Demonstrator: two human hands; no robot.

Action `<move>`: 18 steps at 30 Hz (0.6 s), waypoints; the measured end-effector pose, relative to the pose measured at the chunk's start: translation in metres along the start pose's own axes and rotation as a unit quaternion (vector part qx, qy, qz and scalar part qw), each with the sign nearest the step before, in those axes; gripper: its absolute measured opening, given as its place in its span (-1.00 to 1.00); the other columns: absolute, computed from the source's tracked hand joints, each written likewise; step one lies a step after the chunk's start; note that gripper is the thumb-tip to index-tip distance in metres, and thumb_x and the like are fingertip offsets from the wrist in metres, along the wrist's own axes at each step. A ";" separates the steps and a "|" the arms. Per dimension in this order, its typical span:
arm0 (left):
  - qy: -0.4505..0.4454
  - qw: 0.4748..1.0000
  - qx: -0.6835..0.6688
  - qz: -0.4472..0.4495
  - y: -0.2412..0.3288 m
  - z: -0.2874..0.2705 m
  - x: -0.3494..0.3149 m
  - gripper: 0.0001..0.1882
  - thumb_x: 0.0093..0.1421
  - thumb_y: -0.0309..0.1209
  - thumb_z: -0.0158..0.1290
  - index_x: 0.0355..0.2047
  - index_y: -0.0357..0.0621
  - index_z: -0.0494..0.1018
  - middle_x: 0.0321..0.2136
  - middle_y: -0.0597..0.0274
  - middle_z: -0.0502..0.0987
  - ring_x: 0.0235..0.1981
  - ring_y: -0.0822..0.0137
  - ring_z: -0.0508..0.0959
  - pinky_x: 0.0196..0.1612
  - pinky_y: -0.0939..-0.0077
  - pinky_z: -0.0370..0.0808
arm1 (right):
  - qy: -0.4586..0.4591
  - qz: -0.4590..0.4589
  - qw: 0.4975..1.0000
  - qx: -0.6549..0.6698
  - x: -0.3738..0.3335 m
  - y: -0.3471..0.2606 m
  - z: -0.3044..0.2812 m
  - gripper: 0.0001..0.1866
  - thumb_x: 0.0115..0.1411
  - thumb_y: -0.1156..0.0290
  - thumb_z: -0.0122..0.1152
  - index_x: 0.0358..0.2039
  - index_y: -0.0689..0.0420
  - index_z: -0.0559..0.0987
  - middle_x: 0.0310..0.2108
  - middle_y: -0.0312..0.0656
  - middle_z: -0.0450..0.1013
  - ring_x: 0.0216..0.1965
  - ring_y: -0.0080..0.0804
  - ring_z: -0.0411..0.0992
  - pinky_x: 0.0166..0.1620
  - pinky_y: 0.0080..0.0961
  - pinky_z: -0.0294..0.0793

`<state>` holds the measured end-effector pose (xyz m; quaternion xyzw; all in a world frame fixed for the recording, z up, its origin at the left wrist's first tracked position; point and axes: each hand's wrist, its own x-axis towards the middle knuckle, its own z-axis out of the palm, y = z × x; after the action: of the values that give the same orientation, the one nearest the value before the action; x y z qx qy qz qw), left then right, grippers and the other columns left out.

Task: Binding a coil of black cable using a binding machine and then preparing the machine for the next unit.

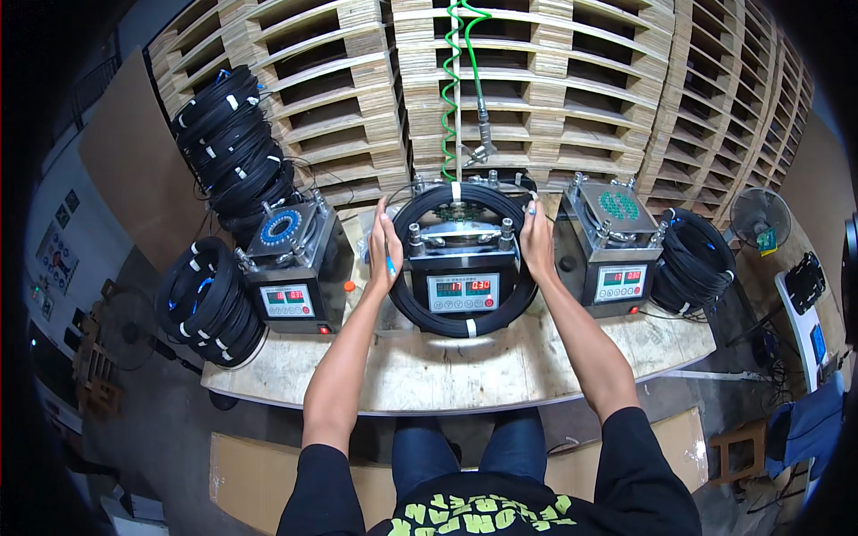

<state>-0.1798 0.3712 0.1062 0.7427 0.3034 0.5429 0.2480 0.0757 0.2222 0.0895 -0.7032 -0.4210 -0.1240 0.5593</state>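
Note:
A round coil of black cable (429, 319), bound with white ties, is held between my two hands in front of the middle machine (447, 268). My left hand (384, 243) presses against the coil's left side, fingers pointing up. A small blue-tipped cable end (391, 265) shows at that palm. On the coil's opposite side, my right hand (536, 239) grips the cable, with a bit of blue near its fingertips. Through the ring I see the machine's metal top plate and its lit red display.
Similar metal machines stand at left (288, 259) and right (612, 241) on the wooden table (447, 375). Stacked black coils (234, 152) rise at far left; more coils (693, 259) lie at right. A green spiral air hose (451, 89) hangs before wooden pallets (572, 54).

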 end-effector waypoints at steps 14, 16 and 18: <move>-0.101 0.993 0.009 0.059 0.080 -0.086 -0.075 -0.56 0.38 -0.22 -0.14 0.10 -0.29 0.38 -0.19 -0.18 0.58 -0.17 0.05 0.60 -0.05 0.31 0.46 | -0.028 -0.018 0.999 0.015 -0.075 -0.090 -0.088 -0.70 0.45 0.31 -0.25 -0.27 0.29 0.36 -0.49 0.29 0.36 -0.38 0.36 0.34 -0.39 0.02 0.22; -0.137 0.991 -0.007 -0.003 0.083 -0.089 -0.108 -0.54 0.31 -0.21 0.02 0.08 -0.31 0.40 -0.24 -0.16 0.59 -0.21 0.09 0.62 -0.08 0.32 0.48 | -0.029 -0.010 0.999 0.014 -0.109 -0.089 -0.098 -0.70 0.45 0.32 -0.25 -0.29 0.29 0.35 -0.51 0.29 0.32 -0.43 0.37 0.30 -0.42 0.00 0.18; -0.170 0.981 -0.035 -0.091 0.076 -0.085 -0.144 -0.50 0.24 -0.21 0.14 0.05 -0.34 0.42 -0.29 -0.14 0.61 -0.24 0.13 0.63 -0.11 0.36 0.50 | -0.044 -0.026 0.998 0.020 -0.145 -0.067 -0.105 -0.73 0.44 0.35 -0.23 -0.29 0.29 0.35 -0.52 0.29 0.29 -0.46 0.36 0.26 -0.43 0.00 0.15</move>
<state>-0.2802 0.2185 0.0896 0.7845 0.3036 0.3943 0.3701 -0.0309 0.0637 0.0775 -0.6852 -0.4663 -0.0989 0.5507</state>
